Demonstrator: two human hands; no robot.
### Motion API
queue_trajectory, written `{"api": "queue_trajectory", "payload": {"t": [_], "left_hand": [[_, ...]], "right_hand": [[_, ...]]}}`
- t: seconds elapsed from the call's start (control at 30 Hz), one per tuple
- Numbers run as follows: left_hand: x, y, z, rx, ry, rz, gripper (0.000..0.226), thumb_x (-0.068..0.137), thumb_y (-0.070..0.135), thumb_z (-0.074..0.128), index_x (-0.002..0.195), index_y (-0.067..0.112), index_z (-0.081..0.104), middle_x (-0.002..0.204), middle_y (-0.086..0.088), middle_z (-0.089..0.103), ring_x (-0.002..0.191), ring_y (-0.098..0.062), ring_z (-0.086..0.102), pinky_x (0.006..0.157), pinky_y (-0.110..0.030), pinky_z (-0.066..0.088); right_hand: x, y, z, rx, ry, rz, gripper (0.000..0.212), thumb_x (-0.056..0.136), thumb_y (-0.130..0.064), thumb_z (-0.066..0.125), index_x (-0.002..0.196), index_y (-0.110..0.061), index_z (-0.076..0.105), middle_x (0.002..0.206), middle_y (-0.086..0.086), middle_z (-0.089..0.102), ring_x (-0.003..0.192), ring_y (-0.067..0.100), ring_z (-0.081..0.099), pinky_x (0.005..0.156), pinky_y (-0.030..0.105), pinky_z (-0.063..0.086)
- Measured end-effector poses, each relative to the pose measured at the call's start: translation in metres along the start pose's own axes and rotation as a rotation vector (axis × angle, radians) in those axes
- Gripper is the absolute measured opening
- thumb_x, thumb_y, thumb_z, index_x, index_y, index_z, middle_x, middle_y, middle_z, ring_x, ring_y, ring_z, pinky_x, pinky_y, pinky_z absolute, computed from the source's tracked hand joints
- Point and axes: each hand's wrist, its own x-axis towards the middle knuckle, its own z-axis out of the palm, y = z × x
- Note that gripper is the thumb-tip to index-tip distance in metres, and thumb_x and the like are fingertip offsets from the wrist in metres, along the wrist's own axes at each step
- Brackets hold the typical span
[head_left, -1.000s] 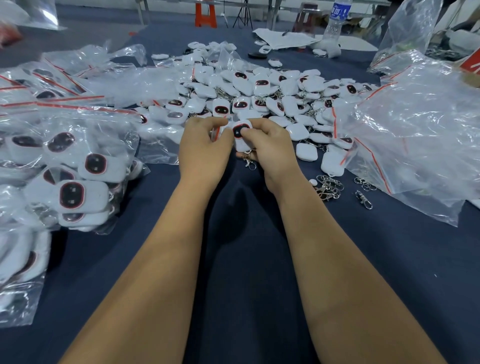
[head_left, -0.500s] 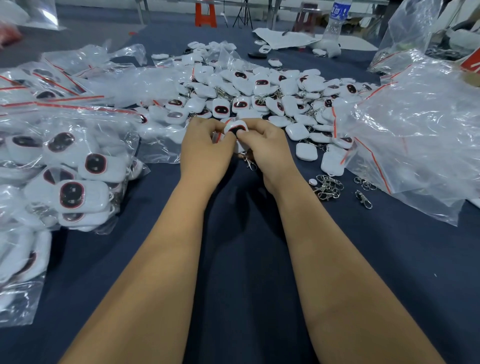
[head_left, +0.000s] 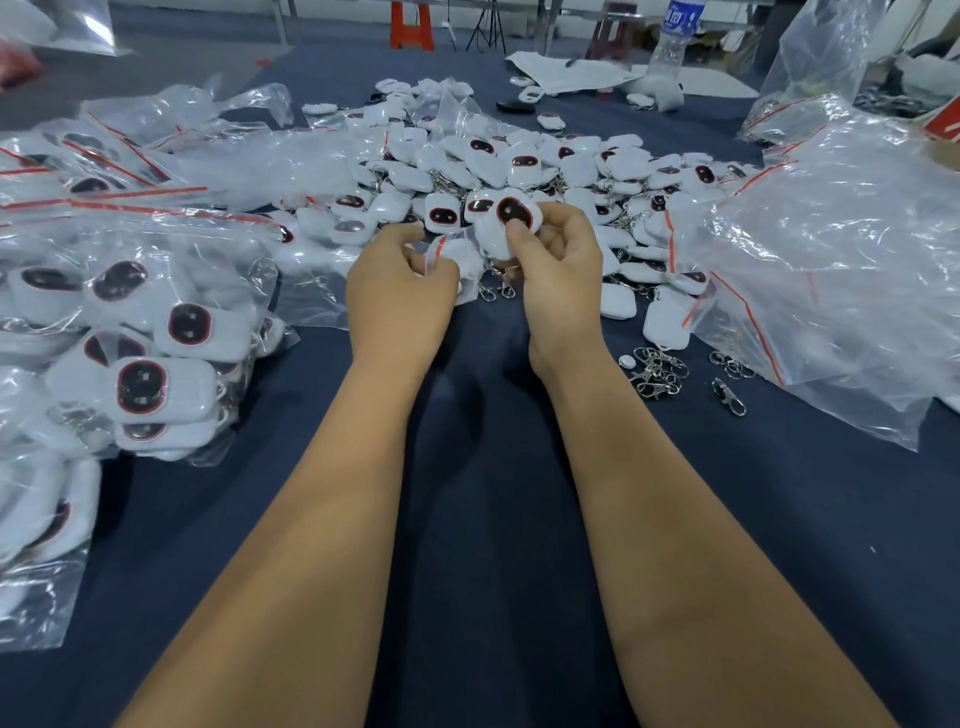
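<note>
Holding one white rounded plastic key fob (head_left: 511, 221) with a dark, red-rimmed oval face just in front of the heap of loose matching fobs (head_left: 519, 161), the right hand (head_left: 561, 280) curls its fingers behind the fob and presses its thumb on the face. The left hand (head_left: 400, 296) pinches one small clear zip bag (head_left: 451, 257) with a red strip against the fob's lower end. The heap holds dozens, too many to count. Left of the heap lie several clear bags of packed fobs (head_left: 156, 332); right of it are crumpled empty clear bags (head_left: 831, 249) and a cluster of metal clasps (head_left: 657, 371). All of it rests on a dark blue cloth worktop (head_left: 478, 519). Beyond the heap stand one plastic bottle (head_left: 675, 31) and one orange stool (head_left: 410, 26) on a grey floor.
</note>
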Motion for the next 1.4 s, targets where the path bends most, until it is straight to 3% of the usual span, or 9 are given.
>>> {"api": "queue_trajectory", "payload": {"t": [0.1, 0.23, 0.4, 0.53, 0.7, 0.9, 1.1, 1.3, 1.4], "left_hand": [[-0.001, 0.002, -0.001, 0.009, 0.026, -0.017, 0.014, 0.086, 0.019, 0.057, 0.096, 0.018, 0.068, 0.067, 0.009, 0.059, 0.070, -0.011, 0.059, 0.065, -0.024, 0.044], [-0.002, 0.007, -0.003, -0.121, 0.097, 0.012, 0.010, 0.088, 0.022, 0.058, 0.090, 0.026, 0.066, 0.076, 0.012, 0.063, 0.066, 0.002, 0.057, 0.063, -0.014, 0.042], [-0.007, 0.010, 0.001, -0.064, 0.078, 0.211, 0.013, 0.089, 0.025, 0.058, 0.096, 0.026, 0.070, 0.096, 0.007, 0.062, 0.084, -0.006, 0.056, 0.080, -0.023, 0.047], [-0.001, 0.008, -0.004, -0.183, 0.247, 0.081, 0.014, 0.091, 0.018, 0.053, 0.097, 0.023, 0.065, 0.087, 0.011, 0.061, 0.082, -0.008, 0.056, 0.082, -0.029, 0.049], [0.003, 0.009, -0.016, -0.432, 0.531, -0.025, 0.029, 0.089, 0.005, 0.039, 0.101, 0.031, 0.045, 0.068, 0.015, 0.041, 0.064, -0.008, 0.044, 0.067, -0.026, 0.045], [0.000, 0.005, -0.004, -0.147, 0.205, 0.156, 0.024, 0.093, 0.008, 0.044, 0.090, 0.028, 0.058, 0.102, -0.001, 0.054, 0.080, 0.000, 0.049, 0.072, -0.014, 0.039], [-0.004, -0.003, 0.008, 0.266, -0.234, 0.268, 0.028, 0.089, 0.007, 0.053, 0.102, 0.024, 0.072, 0.105, -0.001, 0.051, 0.095, -0.015, 0.052, 0.074, -0.019, 0.032], [0.001, -0.006, 0.005, 0.400, -0.154, 0.160, 0.035, 0.090, -0.001, 0.042, 0.109, 0.005, 0.071, 0.113, -0.021, 0.059, 0.090, -0.029, 0.052, 0.074, -0.026, 0.034], [0.003, -0.004, 0.001, 0.297, -0.082, 0.070, 0.037, 0.088, -0.002, 0.041, 0.109, 0.007, 0.071, 0.109, -0.021, 0.062, 0.091, -0.028, 0.055, 0.071, -0.026, 0.035]], "right_hand": [[-0.003, 0.003, 0.005, -0.009, -0.025, 0.031, 0.019, 0.090, -0.003, 0.063, 0.096, -0.017, 0.052, 0.091, 0.007, 0.065, 0.077, 0.012, 0.064, 0.077, 0.031, 0.055], [-0.008, 0.011, 0.010, -0.247, -0.063, -0.069, 0.025, 0.086, -0.010, 0.070, 0.091, -0.023, 0.050, 0.075, -0.005, 0.062, 0.062, 0.001, 0.054, 0.064, 0.016, 0.044], [-0.009, 0.017, 0.017, -0.911, -0.252, -0.327, 0.021, 0.094, -0.020, 0.055, 0.099, -0.015, 0.075, 0.105, -0.004, 0.067, 0.103, 0.020, 0.050, 0.084, 0.032, 0.039], [-0.008, 0.006, 0.010, -0.749, -0.023, -0.342, 0.027, 0.089, -0.008, 0.055, 0.107, -0.017, 0.073, 0.115, 0.002, 0.059, 0.112, 0.023, 0.050, 0.098, 0.033, 0.036], [-0.001, 0.000, -0.015, -1.191, 0.255, -0.056, 0.042, 0.075, -0.010, 0.053, 0.117, -0.019, 0.058, 0.139, 0.006, 0.037, 0.130, 0.029, 0.030, 0.106, 0.041, 0.021], [0.003, 0.006, -0.018, -1.280, 0.127, 0.053, 0.045, 0.081, -0.006, 0.050, 0.126, -0.012, 0.045, 0.137, 0.013, 0.041, 0.130, 0.034, 0.034, 0.105, 0.047, 0.026], [0.004, 0.005, -0.013, -0.786, 0.096, -0.130, 0.039, 0.097, -0.005, 0.038, 0.136, -0.011, 0.042, 0.114, 0.010, 0.061, 0.102, 0.027, 0.056, 0.085, 0.039, 0.044], [0.006, 0.005, -0.004, -0.099, 0.087, 0.184, 0.023, 0.097, -0.003, 0.045, 0.086, -0.010, 0.065, 0.086, 0.006, 0.064, 0.084, 0.022, 0.060, 0.084, 0.041, 0.056], [0.006, 0.006, -0.004, 0.070, -0.002, 0.263, 0.013, 0.092, -0.004, 0.057, 0.088, 0.007, 0.063, 0.080, 0.010, 0.057, 0.081, 0.023, 0.056, 0.086, 0.038, 0.055]]}}
